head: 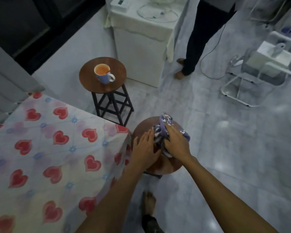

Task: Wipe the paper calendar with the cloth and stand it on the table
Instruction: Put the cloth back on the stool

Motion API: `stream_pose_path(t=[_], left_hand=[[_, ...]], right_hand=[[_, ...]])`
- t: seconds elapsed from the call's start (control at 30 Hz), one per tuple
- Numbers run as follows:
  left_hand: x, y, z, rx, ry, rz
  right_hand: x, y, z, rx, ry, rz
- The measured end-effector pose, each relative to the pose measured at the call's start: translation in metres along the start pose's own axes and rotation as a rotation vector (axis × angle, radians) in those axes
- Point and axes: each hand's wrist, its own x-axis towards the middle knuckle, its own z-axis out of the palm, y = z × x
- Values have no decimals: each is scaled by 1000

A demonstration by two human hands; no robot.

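Observation:
A blue and white patterned cloth (160,133) lies bunched on the near round wooden stool (165,167). My right hand (175,142) presses down on the cloth, fingers curled into its folds. My left hand (145,148) rests flat beside it on the stool top, fingertips touching the cloth's left edge. No paper calendar shows anywhere; whatever is under the cloth and hands is hidden.
A second round stool (87,81) further back carries a mug (103,74) of orange drink. A bed with a heart-print sheet (49,148) fills the left. A white cabinet (141,47), a standing person's legs (193,47) and a metal-frame chair (252,81) are behind. My bare foot (149,202) is below.

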Motion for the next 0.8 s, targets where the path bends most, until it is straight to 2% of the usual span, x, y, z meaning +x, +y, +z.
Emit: stream_pose_path(t=[0.13,0.37,0.57,0.8], left_hand=[[19,-8,26,-2,-147,-58],[27,-20,46,-17,-216,-145],[24,-26,50,-10,-228,-175],[8,-28,32,9,-130,-159]], right_hand=[[19,24,25,-20,-73,102],[38,40,56,-135,-209,60],[37,35,62,-282,-237,29],[29,17,45,-415,-226,61]])
